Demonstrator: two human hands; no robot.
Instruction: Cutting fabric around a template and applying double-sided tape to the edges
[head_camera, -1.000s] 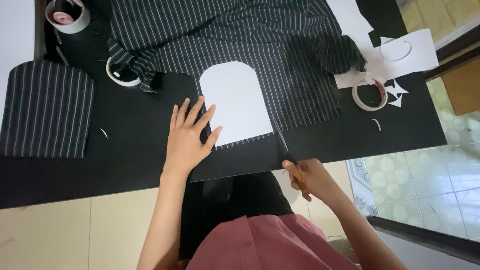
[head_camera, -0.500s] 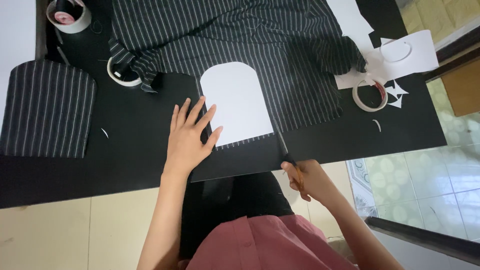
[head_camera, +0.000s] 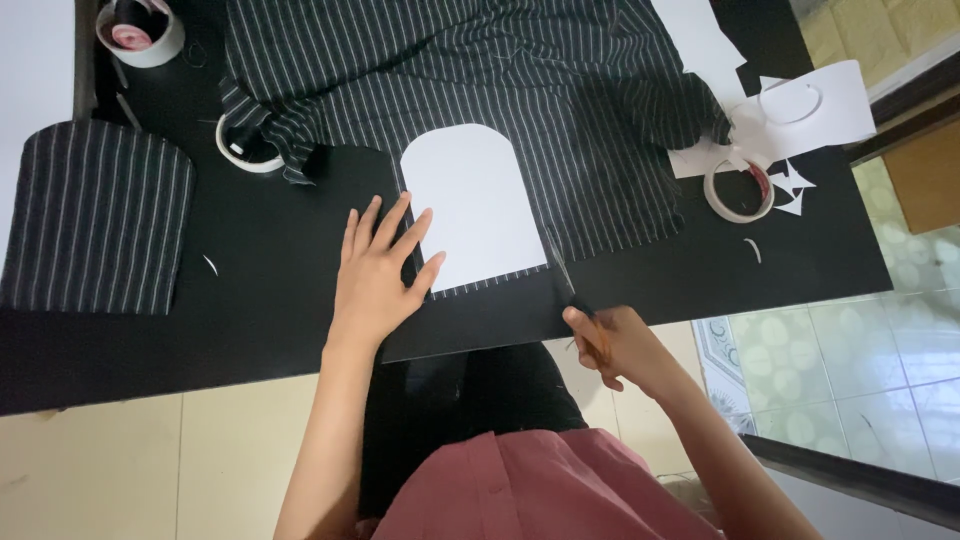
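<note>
My left hand (head_camera: 378, 272) lies flat with fingers spread on the black table, its fingertips on the left edge of a white arch-shaped paper template (head_camera: 470, 205). The template rests on black pinstriped fabric (head_camera: 480, 90) spread over the table. My right hand (head_camera: 612, 345) is at the table's front edge, closed around scissors (head_camera: 572, 298) whose blades point up along the template's right side at the fabric's lower edge.
A cut arch-shaped striped piece (head_camera: 95, 215) lies at the left. Tape rolls sit at the top left (head_camera: 140, 30), by the fabric's left fold (head_camera: 245, 148), and at the right (head_camera: 738, 190). White paper scraps (head_camera: 790, 110) lie at the right. Tiled floor shows beyond the table's right edge.
My right hand with the scissors has shifted slightly up and right along the fabric's edge. My left hand stays pressed in place.
</note>
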